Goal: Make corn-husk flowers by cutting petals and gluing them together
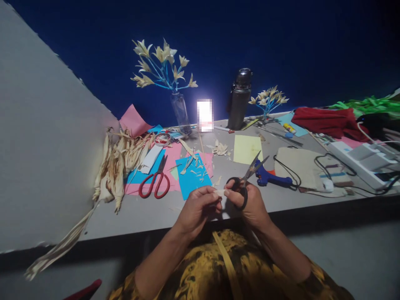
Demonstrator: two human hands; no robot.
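Between my two hands is a small pale strip of corn husk (pixel 220 193), close to the table's front edge. My left hand (pixel 198 206) pinches one end of it, fingers closed. My right hand (pixel 253 206) is wrapped round black-handled scissors (pixel 251 168), whose blades point away and stand apart; its thumb and finger also touch the strip's right end. Just beyond my left hand lies a blue paper sheet (pixel 195 187) with husk scraps on it. Small husk petals (pixel 220 148) are heaped farther back.
Red-handled scissors (pixel 155 183) and a bundle of dried husks (pixel 112 166) lie left. At right are a blue glue gun (pixel 271 179), a cloth (pixel 296 164) and a white power strip (pixel 359 162). A flask (pixel 240 104) and a glass bottle (pixel 180 112) holding husk flowers stand behind.
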